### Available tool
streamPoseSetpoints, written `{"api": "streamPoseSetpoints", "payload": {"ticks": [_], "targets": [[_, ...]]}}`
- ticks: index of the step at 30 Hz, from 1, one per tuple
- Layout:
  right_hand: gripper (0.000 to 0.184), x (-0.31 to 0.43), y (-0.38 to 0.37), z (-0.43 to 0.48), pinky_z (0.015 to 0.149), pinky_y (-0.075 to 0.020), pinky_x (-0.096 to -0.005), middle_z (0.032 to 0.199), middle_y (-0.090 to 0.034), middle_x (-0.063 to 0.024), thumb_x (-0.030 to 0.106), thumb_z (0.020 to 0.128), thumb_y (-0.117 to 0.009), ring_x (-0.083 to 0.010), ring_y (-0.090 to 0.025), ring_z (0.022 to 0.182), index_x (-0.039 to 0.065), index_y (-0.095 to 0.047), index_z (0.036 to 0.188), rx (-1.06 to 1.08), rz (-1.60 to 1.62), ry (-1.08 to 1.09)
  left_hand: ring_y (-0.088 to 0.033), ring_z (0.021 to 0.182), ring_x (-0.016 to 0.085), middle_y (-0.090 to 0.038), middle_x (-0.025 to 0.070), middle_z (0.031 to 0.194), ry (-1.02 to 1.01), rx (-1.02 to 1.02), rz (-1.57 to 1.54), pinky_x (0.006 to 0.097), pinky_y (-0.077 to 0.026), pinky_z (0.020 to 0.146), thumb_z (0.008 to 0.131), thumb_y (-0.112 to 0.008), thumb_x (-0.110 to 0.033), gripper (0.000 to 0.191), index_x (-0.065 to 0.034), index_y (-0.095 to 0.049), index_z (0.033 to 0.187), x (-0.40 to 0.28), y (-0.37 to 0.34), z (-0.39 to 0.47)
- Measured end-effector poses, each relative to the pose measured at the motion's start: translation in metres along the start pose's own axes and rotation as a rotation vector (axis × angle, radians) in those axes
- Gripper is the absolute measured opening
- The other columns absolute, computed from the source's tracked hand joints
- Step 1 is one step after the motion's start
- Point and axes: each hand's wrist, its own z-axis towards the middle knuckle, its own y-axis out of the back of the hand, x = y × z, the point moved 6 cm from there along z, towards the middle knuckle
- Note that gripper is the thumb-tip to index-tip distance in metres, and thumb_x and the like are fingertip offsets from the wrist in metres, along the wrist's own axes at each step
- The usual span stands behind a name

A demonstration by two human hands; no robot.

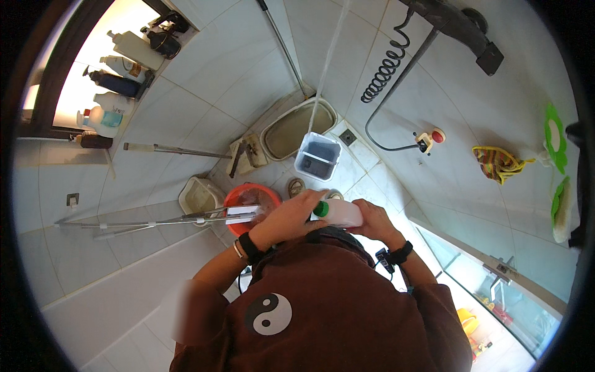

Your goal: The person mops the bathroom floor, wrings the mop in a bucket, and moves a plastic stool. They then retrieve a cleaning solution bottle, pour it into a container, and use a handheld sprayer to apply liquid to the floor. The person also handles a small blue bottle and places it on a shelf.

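Observation:
A pale pinkish-white plastic bottle (345, 213) with a green screw cap (321, 209) lies tilted on its side in front of my waist. My right hand (375, 222) grips its base end. At the cap end is my left hand (290, 217), its fingers and thumb around the cap and neck; some fingers are hidden. Just beyond the bottle is a clear rectangular plastic container (318, 156), with a long pale strip running up from its rim. A red bucket (237, 197) stands by my left forearm, with a flat mop head (241, 215) over it.
Metal mop poles (153, 224) reach left from the bucket. Beige tubs (201, 194) (300, 128) stand along the tiled wall. A floor drain (347, 137) lies near the corner. Pump bottles (139, 49) line the window sill. A black coiled cord (386, 69) hangs at upper right, beside a patterned cloth (497, 163).

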Motion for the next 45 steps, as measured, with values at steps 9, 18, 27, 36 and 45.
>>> {"api": "streamPoseSetpoints", "payload": {"ticks": [9, 18, 27, 36, 45], "targets": [[0.066, -0.004, 0.0, 0.004, 0.085, -0.0515, -0.0408, 0.108, -0.064, -0.0126, 0.029, 0.066, -0.085, -0.0325, -0.063, 0.101, 0.009, -0.051, 0.119, -0.044, -0.012, -0.049, -0.061, 0.095, 0.041, -0.056, 0.0207, 0.115, -0.093, 0.01, -0.066, 0.0456, -0.049, 0.081, 0.09, -0.064, -0.024, 0.037, -0.0035, -0.053, 0.119, 0.007, 0.003, 0.017], [0.065, 0.005, -0.005, 0.034, 0.084, -0.0512, -0.0413, 0.109, -0.063, -0.0124, 0.026, 0.064, -0.086, -0.0328, -0.063, 0.101, 0.01, -0.052, 0.117, -0.08, -0.026, -0.049, -0.062, 0.08, 0.044, -0.062, 0.0266, 0.087, 0.153, -0.057, 0.011, 0.0493, -0.049, 0.071, 0.093, -0.058, -0.036, 0.04, 0.0032, -0.06, 0.097, 0.055, 0.017, 0.022], [0.064, 0.019, -0.011, 0.063, 0.082, -0.0508, -0.042, 0.105, -0.063, -0.0118, 0.026, 0.063, -0.085, -0.0327, -0.063, 0.097, 0.01, -0.053, 0.116, -0.051, -0.097, -0.032, -0.063, 0.074, 0.045, -0.064, 0.0249, 0.074, 0.329, 0.135, -0.018, 0.0504, -0.051, 0.07, 0.096, -0.051, -0.045, 0.05, 0.0033, -0.064, 0.092, 0.105, 0.018, 0.024], [0.057, 0.013, -0.003, 0.075, 0.08, -0.0519, -0.0438, 0.103, -0.065, -0.0135, 0.03, 0.066, -0.082, -0.034, -0.064, 0.094, 0.009, -0.054, 0.111, -0.076, -0.156, -0.187, -0.064, 0.086, 0.039, -0.065, 0.0229, 0.093, 0.172, -0.133, -0.178, 0.0451, -0.051, 0.077, 0.091, -0.063, -0.042, 0.049, 0.0017, -0.054, 0.112, 0.115, 0.055, 0.028], [0.065, -0.067, -0.017, 0.111, 0.076, -0.0535, -0.0465, 0.102, -0.066, -0.0158, 0.04, 0.064, -0.084, -0.0346, -0.067, 0.091, 0.006, -0.051, 0.108, 0.044, -0.382, -0.488, -0.062, 0.076, 0.023, -0.065, 0.015, 0.086, 0.436, -0.455, -0.357, 0.0364, -0.05, 0.067, 0.088, -0.069, -0.035, 0.043, 0.0022, -0.058, 0.107, 0.203, 0.095, -0.023]]}}
